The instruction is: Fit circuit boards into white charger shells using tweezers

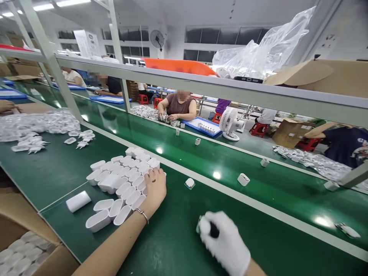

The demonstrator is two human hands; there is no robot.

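My left hand point(155, 188), bare with a bracelet at the wrist, is curled over the right edge of a group of white oval plastic shells point(133, 197). Its fingers close around one shell there, mostly hidden beneath them. My right hand point(222, 237), in a white glove and slightly blurred, pinches a small green circuit board point(198, 225) low over the green work surface. A similar small board with a round white part point(189, 183) lies between the two hands, nearer the belt. One white shell point(78, 201) rests on its side left of the group.
A green conveyor belt point(169, 147) runs beyond the pale strip, carrying scattered white cases point(243, 179) and a board point(347, 230). Bagged parts point(37, 122) lie at left. A cardboard box of shells point(21, 255) stands lower left. A shelf beam point(201, 82) crosses above; co-workers sit opposite.
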